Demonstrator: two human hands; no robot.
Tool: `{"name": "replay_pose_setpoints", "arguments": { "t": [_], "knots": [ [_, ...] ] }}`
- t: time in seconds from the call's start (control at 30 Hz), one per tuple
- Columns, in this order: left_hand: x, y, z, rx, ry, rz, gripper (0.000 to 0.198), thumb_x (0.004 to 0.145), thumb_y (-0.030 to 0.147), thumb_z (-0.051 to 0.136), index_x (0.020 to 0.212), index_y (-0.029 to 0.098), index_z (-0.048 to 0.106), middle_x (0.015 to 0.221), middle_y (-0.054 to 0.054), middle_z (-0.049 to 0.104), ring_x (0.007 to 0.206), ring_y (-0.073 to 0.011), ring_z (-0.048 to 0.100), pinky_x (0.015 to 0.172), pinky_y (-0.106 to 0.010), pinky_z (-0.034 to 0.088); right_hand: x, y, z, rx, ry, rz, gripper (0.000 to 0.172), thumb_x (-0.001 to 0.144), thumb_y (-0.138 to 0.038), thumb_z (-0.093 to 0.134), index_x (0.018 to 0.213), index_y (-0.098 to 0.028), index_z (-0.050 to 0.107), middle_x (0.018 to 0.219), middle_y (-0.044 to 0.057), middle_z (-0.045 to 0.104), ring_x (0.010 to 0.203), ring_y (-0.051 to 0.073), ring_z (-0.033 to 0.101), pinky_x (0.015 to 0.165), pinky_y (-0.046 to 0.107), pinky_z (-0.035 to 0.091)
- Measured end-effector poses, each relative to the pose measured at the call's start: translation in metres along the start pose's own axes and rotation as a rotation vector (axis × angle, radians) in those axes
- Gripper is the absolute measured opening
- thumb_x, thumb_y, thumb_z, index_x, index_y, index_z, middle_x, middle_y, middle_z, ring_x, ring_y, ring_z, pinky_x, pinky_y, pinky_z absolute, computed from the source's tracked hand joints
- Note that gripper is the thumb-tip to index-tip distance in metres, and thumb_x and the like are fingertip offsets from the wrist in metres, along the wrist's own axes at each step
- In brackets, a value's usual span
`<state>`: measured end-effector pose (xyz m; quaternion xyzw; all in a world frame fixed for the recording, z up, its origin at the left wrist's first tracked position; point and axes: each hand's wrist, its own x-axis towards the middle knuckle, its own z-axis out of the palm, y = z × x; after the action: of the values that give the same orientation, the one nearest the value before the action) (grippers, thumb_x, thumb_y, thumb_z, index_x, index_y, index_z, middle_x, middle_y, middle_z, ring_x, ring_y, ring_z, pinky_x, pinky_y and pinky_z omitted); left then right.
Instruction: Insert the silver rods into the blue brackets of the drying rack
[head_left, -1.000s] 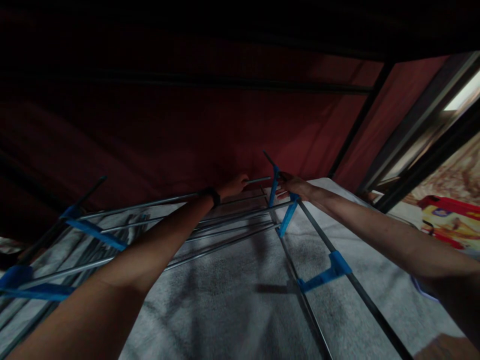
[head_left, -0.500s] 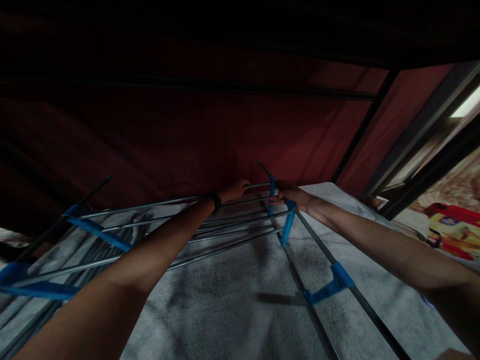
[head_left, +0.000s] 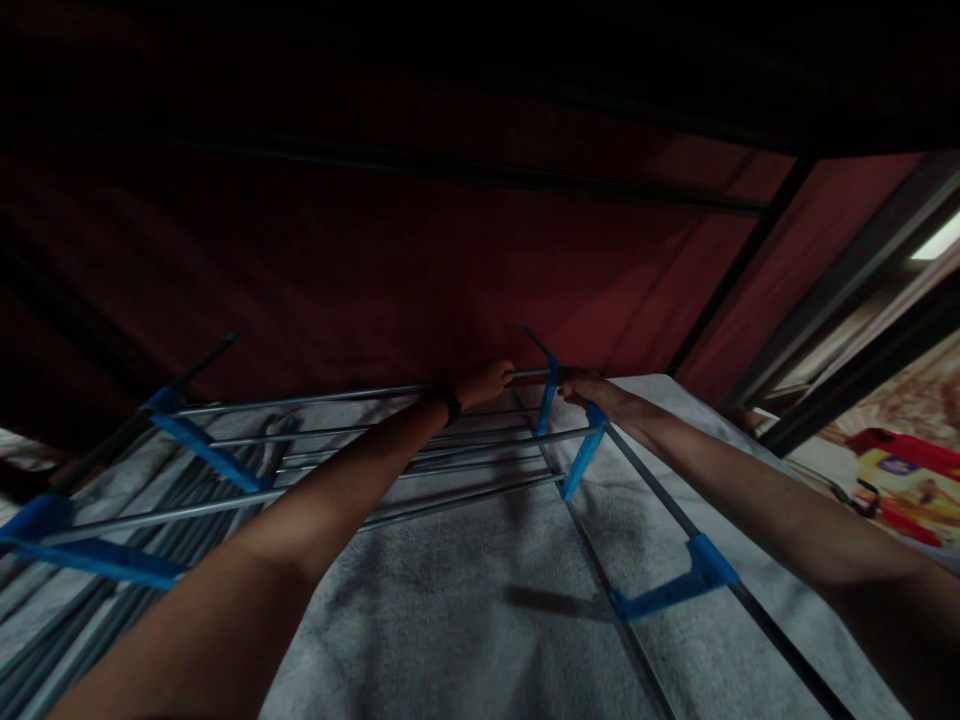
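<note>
A partly assembled rack of grey metal tubes and blue plastic connectors lies in front of me. My left hand (head_left: 487,383), with a dark band at the wrist, is closed around the far cross tube (head_left: 531,374) near its right end. That end meets a blue connector (head_left: 550,395) at the far right. My right hand (head_left: 591,390) is curled around the right side tube (head_left: 649,480), just beside that connector and behind a second blue connector (head_left: 583,455). A third blue connector (head_left: 675,580) sits nearer me with no cross tube in it. Some fingertips are hidden.
Several loose tubes (head_left: 172,545) lie at the left on the grey fabric surface (head_left: 450,620). Blue connectors (head_left: 206,452) hold the rack's left side. A dark red fabric wall (head_left: 450,280) with dark bars stands close behind. At the right is a red and yellow package (head_left: 911,485).
My right fingers, stretched inward past the connector before, are now drawn back and curled at the side tube. My left hand keeps its hold on the cross tube. The view has shifted slightly.
</note>
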<state>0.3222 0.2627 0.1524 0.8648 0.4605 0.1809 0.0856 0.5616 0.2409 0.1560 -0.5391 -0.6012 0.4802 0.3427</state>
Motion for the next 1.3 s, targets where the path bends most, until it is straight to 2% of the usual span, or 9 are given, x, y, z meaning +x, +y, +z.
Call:
{"name": "replay_pose_setpoints", "arguments": {
  "t": [0.13, 0.4, 0.77, 1.03, 1.3],
  "knots": [
    [-0.004, 0.003, 0.0, 0.036, -0.024, 0.0, 0.024, 0.094, 0.022, 0.045, 0.092, 0.015, 0.068, 0.092, -0.008, 0.07, 0.082, -0.017, 0.062, 0.076, -0.027, 0.043, 0.002, 0.002, 0.005, 0.009, 0.031, 0.01, 0.028, 0.053, -0.015, 0.059, 0.08, -0.021, 0.059, 0.066, -0.003, 0.057, 0.068, 0.012, 0.056, 0.059, 0.018, 0.044],
    [-0.015, 0.011, -0.003, 0.055, -0.037, -0.036, 0.023, 0.096, 0.022, 0.044, 0.101, 0.018, 0.067, 0.102, -0.009, 0.07, 0.093, -0.0201, 0.063, 0.08, -0.028, 0.043, -0.012, -0.014, 0.012, -0.08, 0.055, -0.051, 0.02, 0.055, -0.019, 0.062, 0.075, -0.021, 0.059, 0.065, -0.002, 0.058, 0.068, 0.013, 0.054, 0.059, 0.02, 0.041],
    [-0.02, 0.016, -0.003, 0.041, -0.027, -0.057, 0.025, 0.095, 0.022, 0.044, 0.103, 0.021, 0.068, 0.098, -0.007, 0.071, 0.095, -0.0209, 0.064, 0.082, -0.028, 0.043, -0.013, -0.012, 0.015, -0.042, 0.069, -0.054, 0.023, 0.054, -0.024, 0.062, 0.076, -0.021, 0.059, 0.069, -0.002, 0.061, 0.072, 0.014, 0.056, 0.06, 0.02, 0.04],
    [-0.018, 0.008, -0.005, -0.04, -0.047, -0.019, 0.029, 0.094, 0.021, 0.041, 0.103, 0.019, 0.068, 0.103, -0.007, 0.072, 0.096, -0.0196, 0.064, 0.082, -0.027, 0.044, -0.017, -0.021, 0.023, -0.043, 0.054, -0.087, 0.014, 0.055, -0.02, 0.06, 0.068, -0.023, 0.056, 0.058, -0.003, 0.054, 0.07, 0.017, 0.056, 0.065, 0.024, 0.045],
    [-0.014, -0.001, -0.006, -0.103, -0.053, 0.015, 0.032, 0.094, 0.024, 0.039, 0.101, 0.017, 0.07, 0.102, -0.007, 0.071, 0.092, -0.0175, 0.064, 0.081, -0.025, 0.044, -0.017, -0.022, 0.025, -0.089, 0.047, -0.08, 0.015, 0.057, -0.026, 0.058, 0.071, -0.022, 0.056, 0.065, -0.003, 0.056, 0.072, 0.015, 0.054, 0.066, 0.024, 0.042]
  ]
}}
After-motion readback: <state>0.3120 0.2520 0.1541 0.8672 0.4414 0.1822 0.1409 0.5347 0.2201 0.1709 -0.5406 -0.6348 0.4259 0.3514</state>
